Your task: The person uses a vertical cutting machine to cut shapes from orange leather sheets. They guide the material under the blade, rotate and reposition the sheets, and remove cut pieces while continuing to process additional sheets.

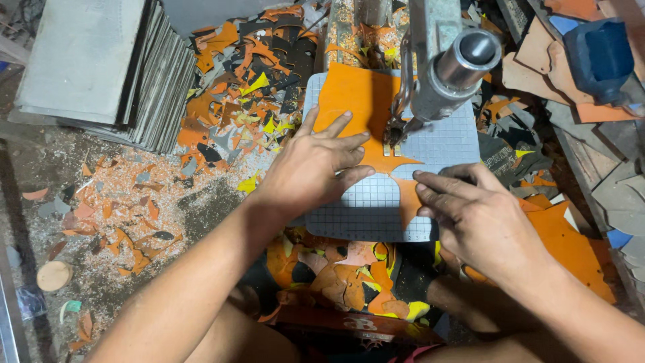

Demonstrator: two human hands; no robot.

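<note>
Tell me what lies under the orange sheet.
The orange sheet lies flat on a grey gridded plate, pressed by the left hand and right hand. What is beneath the plate is hidden; only scraps show below it.

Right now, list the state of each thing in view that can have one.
Orange sheet: flat on the gridded table, partly cut, jagged lower edge.
Left hand: open, palm pressing the sheet.
Right hand: fingers flat on the sheet's narrow strip.
Saw arm: over the sheet; motion cannot be told.
Grey boards: stacked, leaning.
Offcuts: scattered loose.
</note>
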